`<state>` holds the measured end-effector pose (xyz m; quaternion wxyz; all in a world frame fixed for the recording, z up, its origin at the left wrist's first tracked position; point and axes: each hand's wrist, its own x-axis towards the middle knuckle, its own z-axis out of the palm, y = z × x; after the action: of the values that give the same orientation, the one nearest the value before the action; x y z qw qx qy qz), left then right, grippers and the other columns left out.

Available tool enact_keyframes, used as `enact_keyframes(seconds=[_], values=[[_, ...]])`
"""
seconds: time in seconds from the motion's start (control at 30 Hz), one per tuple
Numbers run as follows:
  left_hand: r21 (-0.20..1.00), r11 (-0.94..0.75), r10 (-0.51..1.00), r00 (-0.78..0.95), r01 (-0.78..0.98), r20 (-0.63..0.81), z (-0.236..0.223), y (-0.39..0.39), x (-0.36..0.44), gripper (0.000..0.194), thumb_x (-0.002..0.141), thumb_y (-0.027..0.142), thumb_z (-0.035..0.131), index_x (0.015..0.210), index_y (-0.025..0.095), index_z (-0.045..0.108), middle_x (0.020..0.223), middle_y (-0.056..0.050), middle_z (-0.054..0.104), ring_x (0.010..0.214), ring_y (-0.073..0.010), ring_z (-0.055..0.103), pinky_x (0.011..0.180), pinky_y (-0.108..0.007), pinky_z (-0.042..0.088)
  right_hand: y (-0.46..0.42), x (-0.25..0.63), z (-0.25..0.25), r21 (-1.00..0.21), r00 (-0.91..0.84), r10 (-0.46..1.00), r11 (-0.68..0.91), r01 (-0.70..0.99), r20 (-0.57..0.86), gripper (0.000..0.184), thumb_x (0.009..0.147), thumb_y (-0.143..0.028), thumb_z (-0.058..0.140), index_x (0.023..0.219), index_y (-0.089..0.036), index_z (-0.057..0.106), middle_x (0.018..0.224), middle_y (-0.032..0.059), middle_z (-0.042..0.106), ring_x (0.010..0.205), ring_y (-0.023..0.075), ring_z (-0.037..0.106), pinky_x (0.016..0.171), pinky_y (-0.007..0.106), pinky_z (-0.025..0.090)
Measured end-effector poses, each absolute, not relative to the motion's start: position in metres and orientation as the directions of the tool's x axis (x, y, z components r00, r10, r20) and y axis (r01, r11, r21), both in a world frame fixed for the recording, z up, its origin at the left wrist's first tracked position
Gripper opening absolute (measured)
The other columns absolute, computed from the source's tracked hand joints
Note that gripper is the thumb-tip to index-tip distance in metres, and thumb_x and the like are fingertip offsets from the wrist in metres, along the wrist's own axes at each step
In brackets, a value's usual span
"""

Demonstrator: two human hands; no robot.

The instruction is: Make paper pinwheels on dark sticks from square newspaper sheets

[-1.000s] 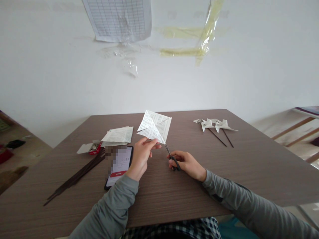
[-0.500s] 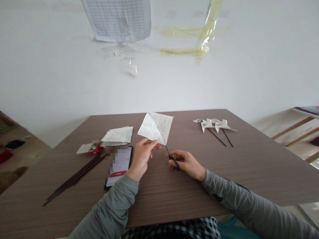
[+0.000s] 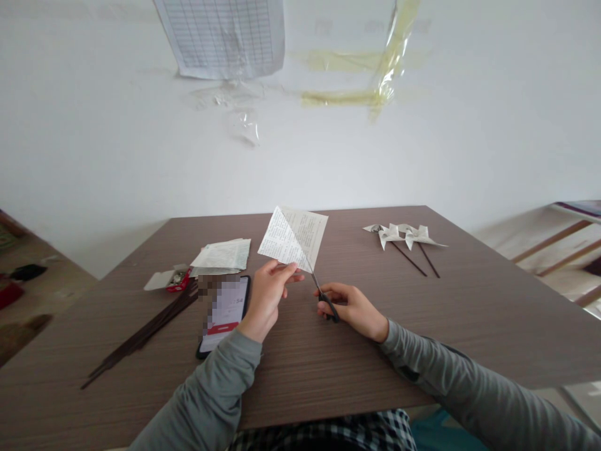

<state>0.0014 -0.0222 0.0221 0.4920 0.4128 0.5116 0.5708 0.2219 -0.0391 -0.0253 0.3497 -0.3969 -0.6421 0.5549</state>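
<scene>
A squarish sheet of printed paper [image 3: 295, 241] is held up over the middle of the table, with a diagonal line running across it from the upper left to the near corner. My left hand [image 3: 272, 288] pinches its near edge between thumb and fingers. In my right hand [image 3: 350, 307] are black-handled scissors [image 3: 323, 297], fingers closed round the handles. Their blades meet the sheet's near corner at the end of the diagonal. How far the blades are apart is too small to tell.
Left of my hands lie a phone [image 3: 225, 313], a stack of printed paper [image 3: 223, 255], an open small red box [image 3: 178, 279] and several dark sticks [image 3: 141, 335]. Two paper pinwheels [image 3: 406, 235] on sticks lie at the back right. A white wall [image 3: 300, 169] stands behind the table [image 3: 469, 319].
The paper's far part has tilted up slightly, its two halves shifting a little along the diagonal. Both hands and the scissors are nearly where they were.
</scene>
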Motion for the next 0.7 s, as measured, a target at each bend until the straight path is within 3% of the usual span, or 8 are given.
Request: enact_keyframes(seconds=[0.7], values=[[0.991, 0.002, 0.985, -0.174, -0.130, -0.025, 0.0227, -0.0225, 0.0028, 0.047, 0.068, 0.046, 0.100, 0.076, 0.023, 0.060, 0.100, -0.015, 0.089, 0.080, -0.0272, 0.090, 0.043, -0.018, 0.025, -0.0362, 0.2233, -0.0302, -0.988, -0.440, 0.898, 0.081, 0.131, 0.015, 0.060, 0.090, -0.068, 0.095, 0.124, -0.020, 0.085, 0.090, 0.0065, 0.086, 0.082, 0.0248, 0.077, 0.083, 0.041, 0.063]])
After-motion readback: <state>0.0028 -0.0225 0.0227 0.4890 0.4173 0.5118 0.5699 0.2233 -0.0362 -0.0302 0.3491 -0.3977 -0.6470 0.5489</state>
